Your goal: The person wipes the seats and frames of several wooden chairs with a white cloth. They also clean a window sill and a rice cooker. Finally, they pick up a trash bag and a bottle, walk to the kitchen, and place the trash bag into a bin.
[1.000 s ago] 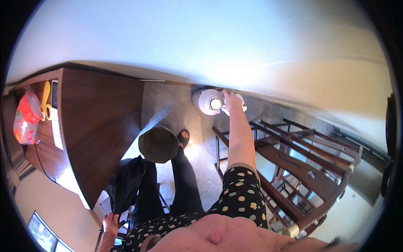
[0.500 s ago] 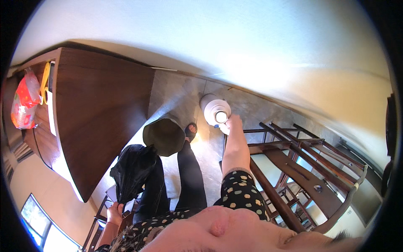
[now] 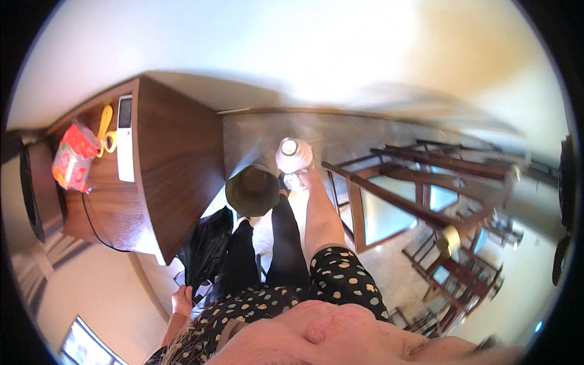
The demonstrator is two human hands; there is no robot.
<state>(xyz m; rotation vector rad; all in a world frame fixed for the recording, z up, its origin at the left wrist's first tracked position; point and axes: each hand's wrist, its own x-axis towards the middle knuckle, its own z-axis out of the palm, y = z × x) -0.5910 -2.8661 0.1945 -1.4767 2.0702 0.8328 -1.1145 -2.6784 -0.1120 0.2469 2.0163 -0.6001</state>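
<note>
My right hand (image 3: 309, 180) is closed on the side of a white jug (image 3: 297, 160) with a round pale cap, held close above the floor near the wall. The jug's handle is mostly hidden behind my fingers. Just left of it stands a dark olive-grey bin (image 3: 253, 191), its wide mouth facing up and its inside dark. Low on the left, my left hand (image 3: 181, 299) pinches one end of a black plastic bag (image 3: 205, 246). The bag hangs crumpled beside my leg, between the bin and the wooden cabinet.
A brown wooden cabinet (image 3: 176, 164) stands on the left. On it lie a red-and-white packet (image 3: 76, 157), yellow-handled scissors (image 3: 106, 131) and a white device (image 3: 125, 140) with a dark screen. Dark wooden chairs (image 3: 395, 204) stand on the right. A pale wall (image 3: 340, 55) runs along the far side.
The view has shifted. My right hand has brought the jug closer to the bin, and its capped top now leans away from me. My left hand still grips the black bag.
</note>
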